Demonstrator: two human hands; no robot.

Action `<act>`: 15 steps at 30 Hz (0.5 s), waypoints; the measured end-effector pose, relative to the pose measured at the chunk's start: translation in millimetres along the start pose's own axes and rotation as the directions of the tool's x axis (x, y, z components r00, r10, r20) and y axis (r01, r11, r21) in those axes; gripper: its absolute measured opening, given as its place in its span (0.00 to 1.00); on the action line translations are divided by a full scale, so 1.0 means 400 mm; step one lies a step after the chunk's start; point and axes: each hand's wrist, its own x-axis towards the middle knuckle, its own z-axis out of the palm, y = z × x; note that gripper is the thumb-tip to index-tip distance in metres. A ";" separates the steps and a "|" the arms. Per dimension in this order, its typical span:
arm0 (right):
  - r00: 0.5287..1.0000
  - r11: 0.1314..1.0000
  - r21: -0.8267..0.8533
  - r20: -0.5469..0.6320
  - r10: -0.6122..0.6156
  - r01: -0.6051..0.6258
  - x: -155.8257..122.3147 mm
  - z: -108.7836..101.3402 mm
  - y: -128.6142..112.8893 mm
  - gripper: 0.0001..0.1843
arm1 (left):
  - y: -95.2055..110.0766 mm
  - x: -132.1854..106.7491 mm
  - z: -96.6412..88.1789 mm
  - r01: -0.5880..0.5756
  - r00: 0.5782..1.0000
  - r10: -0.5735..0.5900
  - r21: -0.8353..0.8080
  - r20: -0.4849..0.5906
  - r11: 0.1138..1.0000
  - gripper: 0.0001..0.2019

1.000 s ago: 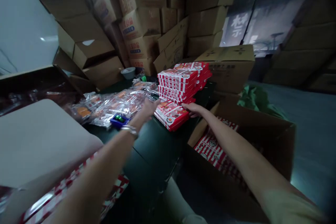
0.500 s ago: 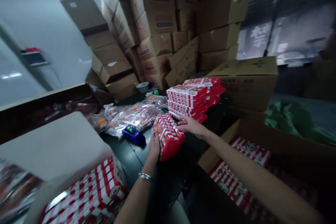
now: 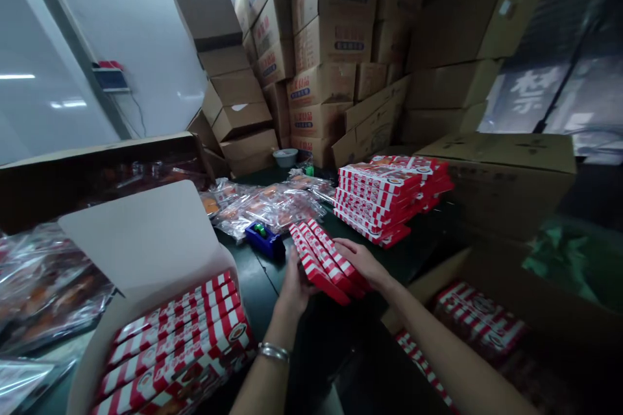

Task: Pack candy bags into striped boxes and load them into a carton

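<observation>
Between my two hands, above the dark green table, is a small set of flat red-and-white striped boxes [image 3: 327, 260], standing on edge side by side and tilted. My left hand [image 3: 294, 282] grips them from the left, a silver bangle on its wrist. My right hand [image 3: 361, 262] is closed against their right side, its thumb on top. Just beyond lies a stack of the same striped boxes [image 3: 377, 198]. To the left, an open white carton [image 3: 156, 233] holds rows of these boxes. A blue tape dispenser [image 3: 265, 240] sits near my left hand.
Clear plastic packets [image 3: 272, 204] are heaped behind the dispenser, and more packets [image 3: 43, 285] lie at far left. An open brown carton [image 3: 438, 279] with striped boxes stands at right. Tall stacks of cardboard boxes [image 3: 335, 32] rise behind, and a grey bowl [image 3: 285, 157] sits before them.
My right hand has come from near the stack onto the right side of the held boxes. The held boxes have turned and fanned slightly apart. The camera view has swung left.
</observation>
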 end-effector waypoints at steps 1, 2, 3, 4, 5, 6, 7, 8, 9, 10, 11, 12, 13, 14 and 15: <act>1.000 1.000 0.027 0.013 -0.010 0.010 -0.006 -0.005 0.001 0.21 | 0.005 0.005 0.020 -0.004 1.000 0.004 0.040 0.020 0.999 0.29; 0.999 0.999 0.050 0.030 -0.021 0.019 -0.011 -0.010 0.001 0.23 | 0.008 0.011 0.042 -0.019 0.999 0.016 0.086 0.030 0.996 0.27; 0.998 0.997 0.066 0.050 -0.032 0.029 -0.015 -0.014 -0.002 0.25 | 0.010 0.015 0.062 -0.040 0.999 0.036 0.140 0.032 0.989 0.25; 0.997 0.997 0.074 0.070 -0.043 0.038 -0.017 -0.018 -0.007 0.27 | 0.012 0.019 0.080 -0.067 0.998 0.063 0.199 0.029 0.978 0.23; 0.995 0.996 0.072 0.090 -0.053 0.047 -0.018 -0.021 -0.013 0.28 | 0.015 0.022 0.094 -0.100 0.995 0.097 0.266 0.024 0.959 0.24; 0.992 0.996 0.063 0.108 -0.063 0.056 -0.019 -0.023 -0.019 0.29 | 0.021 0.025 0.104 -0.138 0.990 0.140 0.339 0.021 0.931 0.26; 0.989 0.997 0.047 0.125 -0.073 0.067 -0.020 -0.024 -0.024 0.29 | 0.030 0.028 0.110 -0.183 0.981 0.191 0.418 0.023 0.890 0.29; 0.986 0.997 0.027 0.145 -0.082 0.079 -0.022 -0.024 -0.028 0.29 | 0.041 0.032 0.114 -0.232 0.968 0.247 0.500 0.036 0.835 0.32; 0.983 0.996 0.004 0.163 -0.087 0.088 -0.024 -0.024 -0.031 0.28 | 0.053 0.036 0.117 -0.281 0.951 0.301 0.579 0.065 0.765 0.35; 0.980 0.995 -0.024 0.179 -0.088 0.094 -0.027 -0.024 -0.033 0.26 | 0.066 0.042 0.120 -0.326 0.933 0.342 0.653 0.109 0.683 0.36; 0.978 0.994 -0.057 0.193 -0.084 0.097 -0.030 -0.026 -0.035 0.24 | 0.079 0.048 0.124 -0.366 0.916 0.366 0.717 0.165 0.593 0.35; 0.976 0.991 -0.097 0.204 -0.074 0.095 -0.033 -0.033 -0.040 0.22 | 0.090 0.054 0.129 -0.399 0.900 0.371 0.770 0.227 0.497 0.31; 0.976 0.985 -0.145 0.208 -0.059 0.090 -0.035 -0.046 -0.049 0.20 | 0.099 0.059 0.136 -0.427 0.887 0.361 0.812 0.289 0.398 0.25; 0.978 0.976 -0.202 0.203 -0.043 0.085 -0.034 -0.067 -0.065 0.18 | 0.106 0.063 0.143 -0.451 0.873 0.343 0.844 0.348 0.291 0.20; 0.983 0.961 -0.264 0.182 -0.031 0.079 -0.030 -0.098 -0.087 0.16 | 0.110 0.065 0.151 -0.466 0.860 0.321 0.865 0.396 0.183 0.17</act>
